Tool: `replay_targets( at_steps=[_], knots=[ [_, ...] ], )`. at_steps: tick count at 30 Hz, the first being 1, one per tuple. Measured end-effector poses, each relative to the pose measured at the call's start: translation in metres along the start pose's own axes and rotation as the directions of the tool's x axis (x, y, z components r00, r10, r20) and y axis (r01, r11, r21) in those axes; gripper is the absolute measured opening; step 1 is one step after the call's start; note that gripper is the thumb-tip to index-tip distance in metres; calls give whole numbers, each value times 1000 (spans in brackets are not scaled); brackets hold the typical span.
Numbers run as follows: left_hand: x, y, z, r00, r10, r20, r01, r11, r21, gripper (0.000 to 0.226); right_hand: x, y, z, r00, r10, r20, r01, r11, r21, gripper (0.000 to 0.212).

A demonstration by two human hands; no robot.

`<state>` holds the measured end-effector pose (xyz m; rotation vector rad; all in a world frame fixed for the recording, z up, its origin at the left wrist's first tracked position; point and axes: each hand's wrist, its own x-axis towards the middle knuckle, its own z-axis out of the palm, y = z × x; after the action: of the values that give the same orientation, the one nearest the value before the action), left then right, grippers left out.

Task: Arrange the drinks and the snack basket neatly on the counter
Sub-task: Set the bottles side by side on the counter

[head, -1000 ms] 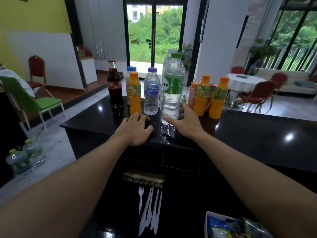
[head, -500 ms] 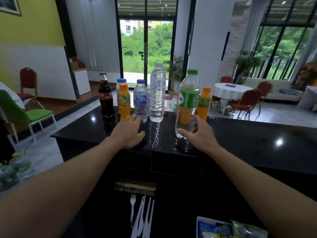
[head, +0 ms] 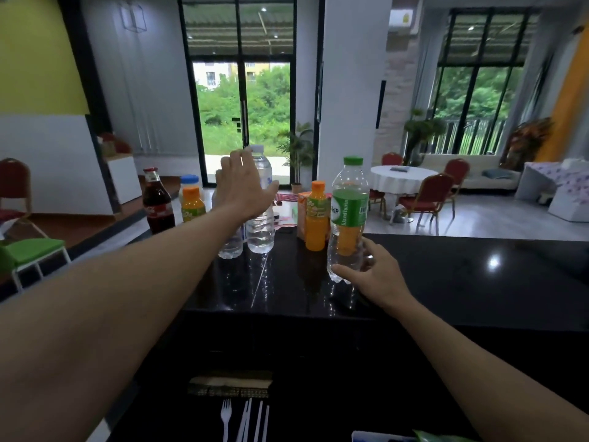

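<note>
1. The right hand (head: pixel 373 275) held the green-capped water bottle (head: pixel 349 212) low on its body. The thumb lay across the near side of the base and the fingers curled round the far right side, so the hand was half closed about the bottle.
2. That bottle stood upright on the black counter (head: pixel 462 282), at 3 o'clock from the tall clear water bottle (head: pixel 262 231) and apart from it.
3. The left hand (head: pixel 243 186) was raised in front of the upper half of the tall clear water bottle. Its back faced the camera, its fingers were straight and pointed up, and its thumb was spread toward 3 o'clock. It gripped nothing, and I could not tell whether the palm touched the bottle.
4. A small water bottle (head: pixel 230 247) stood just beside the tall one at its 9 o'clock, mostly hidden by the left forearm.
5. Further toward 9 o'clock stood the left orange juice bottle (head: pixel 192 204) and then the cola bottle (head: pixel 158 202). A blue-capped bottle (head: pixel 189 180) stood behind the juice at its 12 o'clock.
6. The right orange juice bottle (head: pixel 316 221) stood just beside the green-capped water bottle at its 10 o'clock, with an orange carton (head: pixel 302 212) close behind it.
7. Below the counter at 6 o'clock lay white plastic forks (head: pixel 226 416). Only a corner of the snack basket (head: pixel 363 437) showed, at 5 o'clock on the bottom edge of the view.
</note>
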<state>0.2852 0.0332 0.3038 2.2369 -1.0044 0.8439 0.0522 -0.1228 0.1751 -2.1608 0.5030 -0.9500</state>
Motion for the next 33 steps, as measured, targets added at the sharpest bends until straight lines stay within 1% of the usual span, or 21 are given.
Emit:
replay_targets(
  at_steps=[3,5,7,10,12,15,19,22,24,25,29,31,33],
  knots=[
    [12,7,2,997,-73,17,72,996,51,79,3,1,0,1000,-4,-7,4,1000,14,52],
    [18,11,2,995,-91,44,87,992,86,79,5,1,0,1000,-4,-6,4,1000,18,51],
    [21,14,2,997,-72,36,67,990,122,76,6,1,2,1000,-9,-14,10,1000,26,50],
    [22,19,4,1000,5,25,-8,991,132,71,6,2,4,999,-19,-29,20,999,30,49],
    [20,25,6,998,32,58,-35,998,57,69,6,1,4,1000,-10,-23,11,999,38,50],
    [19,30,5,993,46,109,-40,998,-55,68,6,2,4,1000,-8,-20,9,999,48,51],
    [17,26,-4,991,11,134,14,983,-184,65,6,3,5,1000,6,-12,-6,999,50,52],
    [10,25,-14,989,53,140,0,936,-352,55,7,2,4,1000,18,3,-18,999,43,55],
    [2,26,-19,986,78,144,2,875,-485,52,6,0,3,1000,20,-1,-20,999,37,52],
    [-2,27,-21,988,68,139,17,845,-534,52,5,-1,3,1000,21,-8,-21,999,36,50],
    [-19,28,-15,991,-19,131,99,762,-640,67,5,-2,3,999,31,9,-31,999,22,51],
    [-26,29,-7,988,-11,153,111,741,-662,76,5,-2,3,999,30,19,-30,999,12,51],
    [-36,31,2,987,5,160,102,748,-656,86,4,-1,3,1000,23,-1,-23,1000,-5,52]
  ],
)
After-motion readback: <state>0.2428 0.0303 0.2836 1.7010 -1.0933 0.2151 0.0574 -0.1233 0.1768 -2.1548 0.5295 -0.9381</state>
